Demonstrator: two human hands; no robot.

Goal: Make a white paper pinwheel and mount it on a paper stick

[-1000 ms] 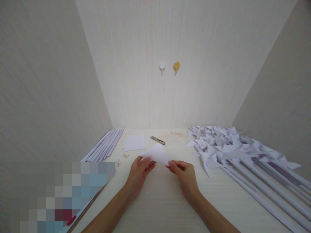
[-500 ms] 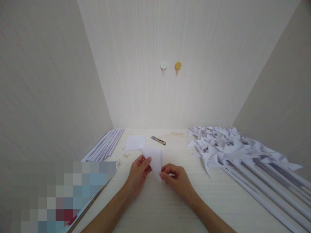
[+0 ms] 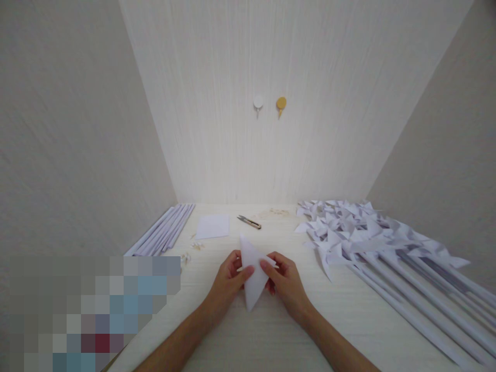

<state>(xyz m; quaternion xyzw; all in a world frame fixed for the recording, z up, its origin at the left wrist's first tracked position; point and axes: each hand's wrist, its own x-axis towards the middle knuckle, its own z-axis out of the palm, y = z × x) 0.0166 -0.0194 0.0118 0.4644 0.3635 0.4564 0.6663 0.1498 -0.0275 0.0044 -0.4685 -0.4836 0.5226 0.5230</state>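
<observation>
A white sheet of paper (image 3: pixel 253 281), folded into a triangle, is held up between my two hands over the pale table. My left hand (image 3: pixel 231 279) pinches its left edge, thumb on the front and fingers behind. On the other side my right hand (image 3: pixel 284 279) grips the paper near its right corner, thumb also pressed on the front. Beyond them lie a flat white paper square (image 3: pixel 213 227) and a pair of thread snips (image 3: pixel 249 222).
Rolled paper sticks (image 3: pixel 170 230) lie at the back left. Several paper pinwheels (image 3: pixel 349 232) on sticks fill the right side. Small pale bits (image 3: pixel 197 246) lie left of centre, with more scraps (image 3: pixel 279 212) near the back wall. Two hooks (image 3: pixel 281 103) hang there.
The folded paper has been turned so a long edge stands upright on the left. My right hand has moved up to its right corner, and both thumbs now lie close together on it.
</observation>
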